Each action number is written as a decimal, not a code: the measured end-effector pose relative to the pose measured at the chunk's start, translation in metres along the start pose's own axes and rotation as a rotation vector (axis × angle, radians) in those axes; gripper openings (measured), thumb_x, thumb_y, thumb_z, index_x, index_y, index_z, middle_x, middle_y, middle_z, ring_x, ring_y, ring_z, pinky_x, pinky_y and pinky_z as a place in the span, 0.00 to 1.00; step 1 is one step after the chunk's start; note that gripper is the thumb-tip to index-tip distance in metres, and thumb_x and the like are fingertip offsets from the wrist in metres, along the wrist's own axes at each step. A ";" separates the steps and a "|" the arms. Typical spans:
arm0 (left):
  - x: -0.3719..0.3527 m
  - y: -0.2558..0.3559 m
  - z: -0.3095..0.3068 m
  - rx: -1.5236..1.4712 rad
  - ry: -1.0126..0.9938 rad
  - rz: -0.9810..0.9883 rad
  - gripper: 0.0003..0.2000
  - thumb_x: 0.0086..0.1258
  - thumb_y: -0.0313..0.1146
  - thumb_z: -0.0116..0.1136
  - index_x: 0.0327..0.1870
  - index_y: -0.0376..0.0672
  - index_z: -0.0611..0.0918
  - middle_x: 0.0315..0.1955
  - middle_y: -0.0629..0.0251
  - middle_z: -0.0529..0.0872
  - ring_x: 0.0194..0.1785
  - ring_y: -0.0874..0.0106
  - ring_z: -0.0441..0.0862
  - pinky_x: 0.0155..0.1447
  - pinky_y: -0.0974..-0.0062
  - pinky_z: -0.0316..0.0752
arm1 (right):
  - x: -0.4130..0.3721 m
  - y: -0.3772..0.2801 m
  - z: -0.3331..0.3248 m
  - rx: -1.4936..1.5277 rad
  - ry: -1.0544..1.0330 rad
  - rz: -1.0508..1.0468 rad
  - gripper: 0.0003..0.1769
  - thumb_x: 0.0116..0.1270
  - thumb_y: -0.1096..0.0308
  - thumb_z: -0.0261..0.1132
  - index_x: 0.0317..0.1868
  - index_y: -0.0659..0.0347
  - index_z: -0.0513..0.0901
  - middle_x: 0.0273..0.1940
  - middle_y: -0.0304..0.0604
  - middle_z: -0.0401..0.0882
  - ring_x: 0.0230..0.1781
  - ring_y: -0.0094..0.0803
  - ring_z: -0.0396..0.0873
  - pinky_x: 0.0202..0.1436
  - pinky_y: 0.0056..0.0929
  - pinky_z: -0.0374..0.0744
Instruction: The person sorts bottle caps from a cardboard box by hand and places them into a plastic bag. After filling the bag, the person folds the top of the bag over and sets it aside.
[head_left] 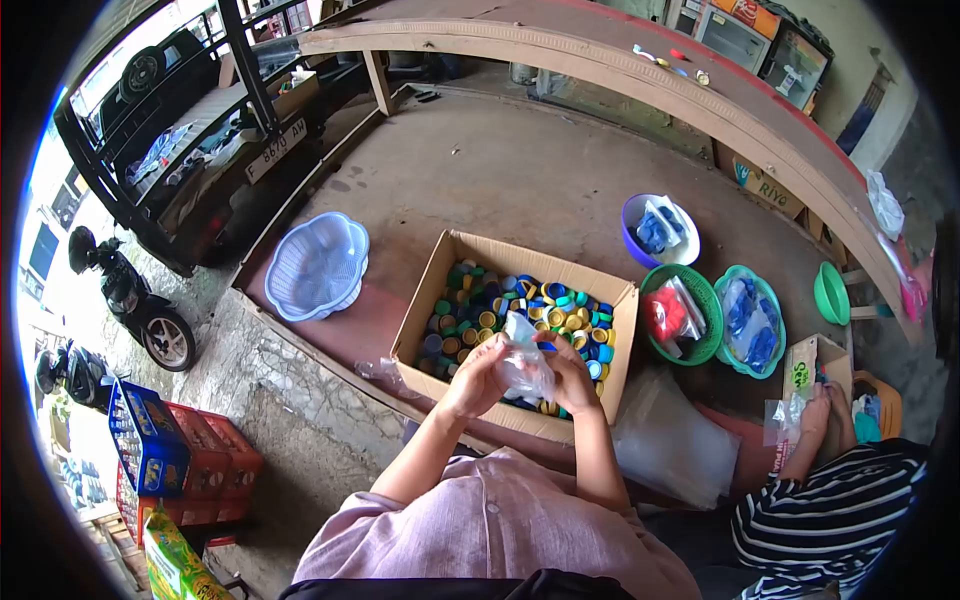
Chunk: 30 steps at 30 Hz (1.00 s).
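Note:
A clear plastic bag point(528, 365) is held up between my two hands, over the near side of a cardboard box point(420, 318). My left hand point(480, 376) grips the bag's left side with closed fingers. On its other side, my right hand point(568, 374) pinches the plastic. Whether anything is inside the bag I cannot make out. Beneath my hands, the box holds many bottle caps point(487, 320) in blue, yellow, green and dark colours; my hands and the bag hide some of them.
Left of the box lies a pale blue plastic basket point(318, 265). To the right are a purple bowl point(628, 236), a green basket point(712, 335) and a teal basket point(775, 365) with bagged items. Clear plastic sheeting point(675, 440) lies nearby. A co-worker's hands point(822, 412) are beside a small box.

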<state>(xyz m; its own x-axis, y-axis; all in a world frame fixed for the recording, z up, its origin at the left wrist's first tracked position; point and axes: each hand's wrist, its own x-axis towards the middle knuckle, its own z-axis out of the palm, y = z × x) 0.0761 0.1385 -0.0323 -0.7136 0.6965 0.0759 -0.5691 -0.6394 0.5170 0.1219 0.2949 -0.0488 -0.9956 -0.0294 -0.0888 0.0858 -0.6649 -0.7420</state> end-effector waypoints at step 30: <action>0.054 0.037 0.033 1.370 0.278 0.772 0.14 0.56 0.13 0.45 0.44 0.36 0.68 0.27 0.65 0.64 0.28 0.77 0.62 0.30 0.83 0.64 | -0.002 -0.041 0.075 -1.322 0.092 -0.990 0.10 0.54 0.83 0.58 0.38 0.68 0.74 0.34 0.51 0.77 0.32 0.41 0.79 0.35 0.31 0.78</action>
<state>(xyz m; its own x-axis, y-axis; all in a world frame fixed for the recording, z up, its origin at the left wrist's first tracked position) 0.0301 0.1628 0.0188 -0.7798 0.1823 0.5989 0.6184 0.0749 0.7823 0.1179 0.2660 0.0313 -0.6787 0.0657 0.7315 -0.5216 0.6580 -0.5431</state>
